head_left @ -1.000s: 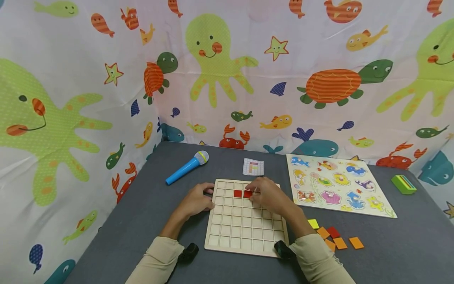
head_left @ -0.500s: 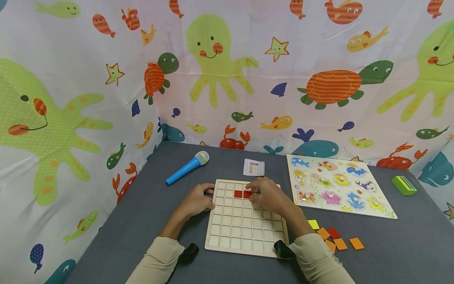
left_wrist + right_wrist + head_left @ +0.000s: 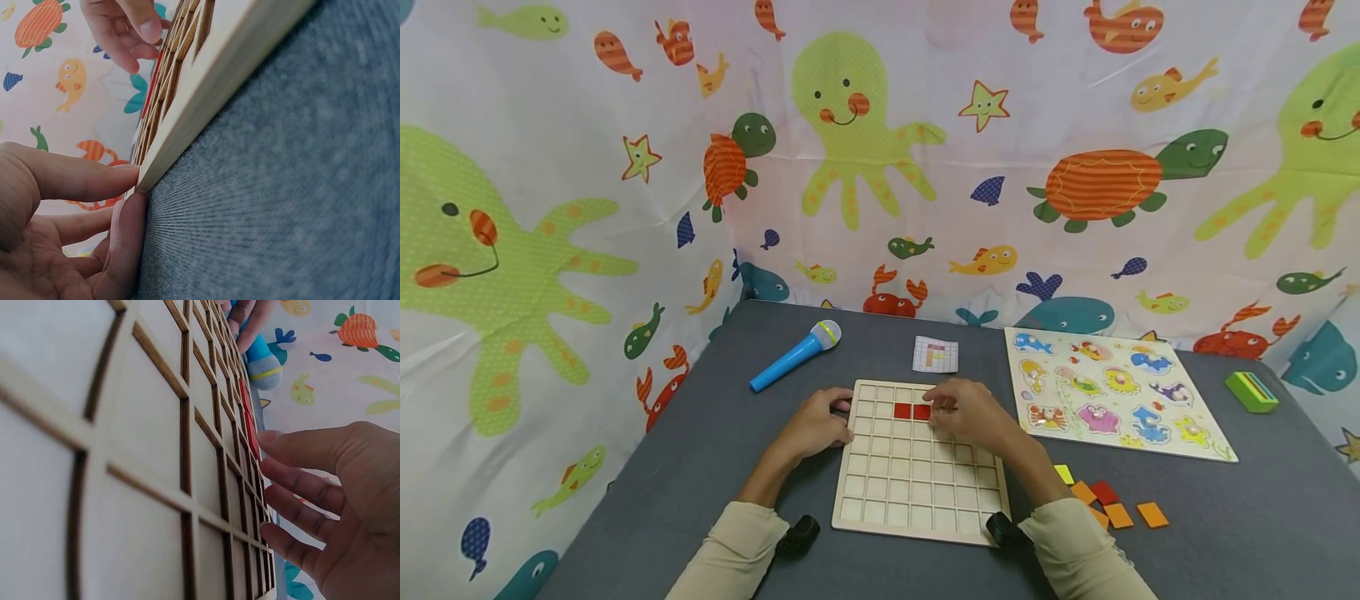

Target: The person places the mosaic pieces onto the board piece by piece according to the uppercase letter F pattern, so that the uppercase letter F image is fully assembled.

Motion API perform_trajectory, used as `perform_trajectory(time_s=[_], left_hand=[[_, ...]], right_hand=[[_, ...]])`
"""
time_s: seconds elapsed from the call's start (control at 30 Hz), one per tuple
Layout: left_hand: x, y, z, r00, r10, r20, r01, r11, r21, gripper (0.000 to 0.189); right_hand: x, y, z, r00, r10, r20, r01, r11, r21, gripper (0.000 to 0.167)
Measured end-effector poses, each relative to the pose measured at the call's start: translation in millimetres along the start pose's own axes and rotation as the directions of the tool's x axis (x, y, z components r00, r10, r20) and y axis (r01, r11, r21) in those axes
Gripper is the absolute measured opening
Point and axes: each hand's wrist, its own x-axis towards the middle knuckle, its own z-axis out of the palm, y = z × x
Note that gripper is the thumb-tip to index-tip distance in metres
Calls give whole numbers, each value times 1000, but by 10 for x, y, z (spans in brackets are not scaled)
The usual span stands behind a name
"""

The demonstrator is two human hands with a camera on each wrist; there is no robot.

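A square wooden grid board (image 3: 891, 467) lies on the dark table. Two red square tiles (image 3: 902, 410) sit side by side in cells near its far edge. My left hand (image 3: 814, 423) grips the board's far left corner, the thumb and a finger against its edges in the left wrist view. At the right-hand red tile, the thumb of my right hand (image 3: 970, 412) touches or nearly touches it. The other fingers of that hand are loosely extended over the board, holding nothing, as the right wrist view shows (image 3: 350, 494).
A small printed grid card (image 3: 936, 354) lies beyond the board. The blue toy microphone (image 3: 796, 356) is at back left, a sea-animal puzzle (image 3: 1120, 392) at right. Several loose orange, red and yellow tiles (image 3: 1118, 515) lie near the right forearm. A green striped block (image 3: 1251, 392) stands far right.
My right hand has shifted very slightly to the right, so a bit more of the second red tile shows. The left hand has stayed at the board's edge.
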Motion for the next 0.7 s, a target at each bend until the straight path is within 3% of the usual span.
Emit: perform_trajectory(time_s=[0.27, 0.47, 0.7], left_hand=[[-10, -6, 3, 1000, -7, -6, 7, 1000, 14, 72], [-10, -21, 10, 1000, -1, -14, 2, 1000, 14, 71], [-24, -23, 10, 1000, 6, -7, -6, 1000, 6, 71]], right_hand=[[-130, 45, -63, 1000, -9, -6, 9, 1000, 23, 27], [-267, 59, -161, 999, -39, -12, 39, 999, -1, 27], [-425, 77, -278, 999, -22, -27, 21, 999, -39, 28]])
